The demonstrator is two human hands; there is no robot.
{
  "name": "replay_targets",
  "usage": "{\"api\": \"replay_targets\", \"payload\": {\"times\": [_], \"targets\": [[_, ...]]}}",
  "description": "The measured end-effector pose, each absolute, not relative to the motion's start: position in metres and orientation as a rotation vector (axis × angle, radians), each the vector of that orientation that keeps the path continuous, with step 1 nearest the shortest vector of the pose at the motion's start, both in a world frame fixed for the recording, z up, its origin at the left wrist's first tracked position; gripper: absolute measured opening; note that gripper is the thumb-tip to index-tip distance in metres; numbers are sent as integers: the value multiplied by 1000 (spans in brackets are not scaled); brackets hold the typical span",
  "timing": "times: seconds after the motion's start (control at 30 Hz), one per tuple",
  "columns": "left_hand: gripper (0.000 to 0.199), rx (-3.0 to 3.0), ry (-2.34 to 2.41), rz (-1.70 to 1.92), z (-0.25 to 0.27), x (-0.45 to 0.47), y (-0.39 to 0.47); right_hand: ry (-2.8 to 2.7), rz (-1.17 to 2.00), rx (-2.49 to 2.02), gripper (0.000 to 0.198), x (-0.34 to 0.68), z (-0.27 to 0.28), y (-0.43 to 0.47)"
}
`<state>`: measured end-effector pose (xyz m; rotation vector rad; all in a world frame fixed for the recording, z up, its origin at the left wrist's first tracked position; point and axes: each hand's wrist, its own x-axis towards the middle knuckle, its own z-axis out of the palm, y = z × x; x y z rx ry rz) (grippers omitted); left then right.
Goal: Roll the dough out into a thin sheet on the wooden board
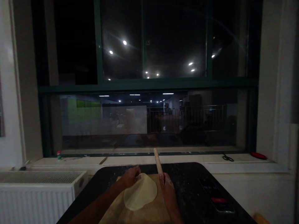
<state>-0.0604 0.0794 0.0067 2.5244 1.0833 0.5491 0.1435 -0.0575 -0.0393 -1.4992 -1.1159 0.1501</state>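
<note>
A flat, pale round of dough [140, 194] lies on a light brown board [151, 214]. My left hand [132, 176] pinches the dough's upper left edge, its fingers closed there. In my right hand [167, 185], at the board's right side, is a wooden rolling pin [157, 160]. The pin points away from me and slants upward past the table's far edge. Its lower end is hidden by my hand. Whitish smears, like flour, show on my right hand.
The black table [187, 177] carries pale specks and a phone [216, 196] at its right. On the windowsill [137, 160] are scissors [227, 158], a red oval object [258, 156] and a small green-and-white bottle [59, 155]. A white radiator [37, 196] stands at left, below a dark window [149, 121].
</note>
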Motion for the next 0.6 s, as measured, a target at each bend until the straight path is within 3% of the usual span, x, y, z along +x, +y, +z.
{"api": "replay_targets", "payload": {"times": [0.27, 0.6], "targets": [[24, 2495, 1132, 530, 7, -51, 76, -1114, 146, -1509, 49, 140, -37, -60], [38, 2485, 858, 666, 27, -64, 36, -1103, 106, -1564, 51, 139, -34, -63]]}}
